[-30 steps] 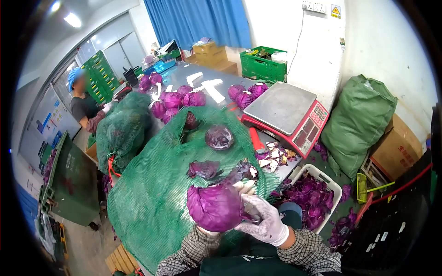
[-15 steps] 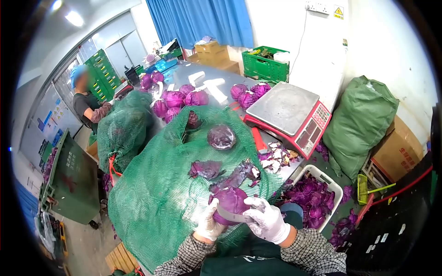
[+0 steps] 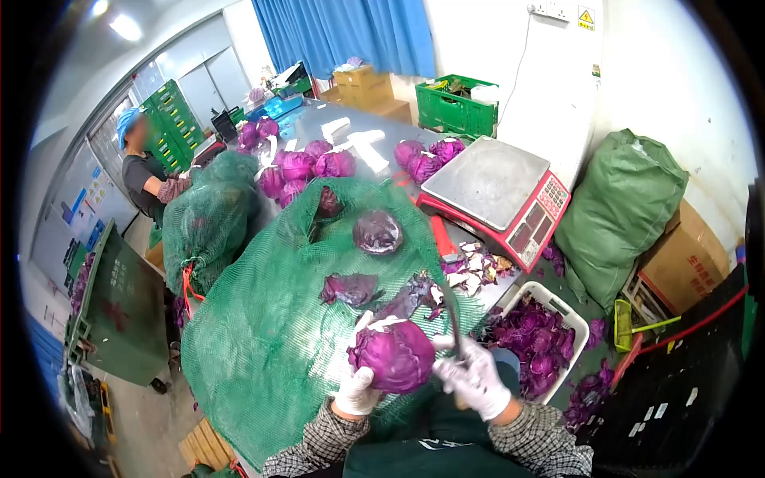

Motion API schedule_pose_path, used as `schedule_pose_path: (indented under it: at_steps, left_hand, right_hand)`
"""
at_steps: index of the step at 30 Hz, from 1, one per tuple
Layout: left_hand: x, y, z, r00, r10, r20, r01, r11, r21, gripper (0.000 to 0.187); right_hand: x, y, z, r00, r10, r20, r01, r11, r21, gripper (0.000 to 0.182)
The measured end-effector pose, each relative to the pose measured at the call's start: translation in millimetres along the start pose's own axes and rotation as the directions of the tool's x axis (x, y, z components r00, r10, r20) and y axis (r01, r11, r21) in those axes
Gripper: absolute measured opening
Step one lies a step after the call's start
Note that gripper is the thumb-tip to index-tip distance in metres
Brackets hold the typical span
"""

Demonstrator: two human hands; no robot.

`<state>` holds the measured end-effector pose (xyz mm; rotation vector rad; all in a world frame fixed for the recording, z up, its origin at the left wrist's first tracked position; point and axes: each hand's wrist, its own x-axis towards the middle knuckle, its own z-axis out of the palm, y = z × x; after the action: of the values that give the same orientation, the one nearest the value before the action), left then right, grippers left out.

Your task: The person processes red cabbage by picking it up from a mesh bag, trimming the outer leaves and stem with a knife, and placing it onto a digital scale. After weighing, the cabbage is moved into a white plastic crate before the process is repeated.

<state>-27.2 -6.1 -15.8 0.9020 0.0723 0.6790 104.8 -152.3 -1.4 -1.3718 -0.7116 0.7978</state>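
My left hand point(image 3: 356, 390), in a white glove, holds a red cabbage point(image 3: 392, 357) from its left side, thumb in front. A pale cut patch shows on the cabbage's top. Just right of it, my gloved right hand point(image 3: 476, 379) is closed on a knife point(image 3: 453, 319), whose dark blade points up. Under and beyond the cabbage spreads a green mesh sack point(image 3: 263, 334). On the mesh lie loose purple leaves point(image 3: 351, 288) and another cabbage point(image 3: 378, 233).
A red scale point(image 3: 490, 187) stands beyond trimmings point(image 3: 478, 267). Right of my hands is a white basket point(image 3: 580, 323) of leaves. More cabbages point(image 3: 299, 166) and a full mesh sack point(image 3: 209, 219) lie at left. A co-worker point(image 3: 142, 171) stands behind that sack.
The knife has come away from the cabbage and its blade now points up. The cabbage has turned in my left hand, showing its pale cut patch on top.
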Motion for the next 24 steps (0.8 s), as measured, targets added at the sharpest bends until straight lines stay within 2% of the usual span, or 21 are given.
schedule_pose_path:
  at_steps: [2,5,6,8,9,10,12,15,16,20,22,23,24]
  left_hand:
    - [5.1,2.1,9.5,0.993,0.090,0.075,-0.091,0.996,0.021,0.102]
    - [8.0,9.4,-3.1,0.990,-0.075,0.120,0.077,0.997,-0.014,0.108]
    - [7.9,16.8,-1.1,0.983,-0.163,0.083,0.157,0.985,0.072,0.104]
    - [7.4,15.0,-6.9,0.985,-0.171,0.025,0.166,0.976,0.138,0.100]
    - [6.7,13.4,-8.9,0.985,-0.173,-0.005,0.171,0.970,0.170,0.098]
    - [5.1,10.8,-2.9,0.990,-0.131,-0.046,0.136,0.979,0.151,0.090]
    - [6.3,4.0,-2.7,0.988,-0.135,-0.069,0.143,0.983,0.116,0.087]
    - [9.4,-1.7,-4.4,0.990,-0.123,-0.065,0.132,0.980,0.147,0.081]
    - [9.6,-4.3,-6.8,0.991,-0.111,-0.069,0.121,0.980,0.159,0.080]
    - [5.2,-8.8,-6.7,0.990,-0.022,-0.139,0.057,0.965,0.257,0.081]
    - [2.9,-9.6,-3.0,0.984,0.064,-0.168,-0.001,0.937,0.349,0.084]
    - [1.3,-10.1,-1.8,0.978,0.106,-0.180,-0.028,0.919,0.394,0.086]
    - [-3.2,-12.9,-3.1,0.969,0.179,-0.173,-0.058,0.838,0.543,0.090]
  right_hand:
    - [-3.8,3.1,9.9,0.980,-0.198,-0.001,0.196,0.972,-0.133,0.044]
    - [-0.7,-2.3,9.3,0.954,-0.298,0.024,0.297,0.937,-0.182,0.052]
    - [1.7,-0.1,6.1,0.941,-0.335,0.040,0.335,0.918,-0.214,0.052]
    - [4.4,-2.0,3.6,0.931,-0.359,0.063,0.363,0.897,-0.254,0.049]
    - [4.9,1.1,4.8,0.904,-0.426,0.040,0.417,0.855,-0.309,0.047]
    - [6.0,8.2,7.7,0.871,-0.491,0.022,0.464,0.808,-0.363,0.045]
    - [11.9,11.5,12.3,0.786,-0.618,-0.010,0.531,0.684,-0.499,0.038]
    - [15.4,15.0,11.7,0.804,-0.594,-0.022,0.473,0.662,-0.582,0.033]
    - [17.8,15.0,13.1,0.779,-0.626,-0.035,0.481,0.632,-0.608,0.028]
    - [16.6,22.2,15.8,0.861,-0.503,-0.077,0.371,0.724,-0.581,0.025]
    - [17.4,22.8,16.1,0.899,-0.428,-0.086,0.329,0.794,-0.511,0.028]
    - [18.7,17.4,18.0,0.884,-0.462,-0.073,0.367,0.783,-0.502,0.031]
    - [20.0,7.9,20.4,0.868,-0.493,-0.060,0.403,0.771,-0.493,0.034]
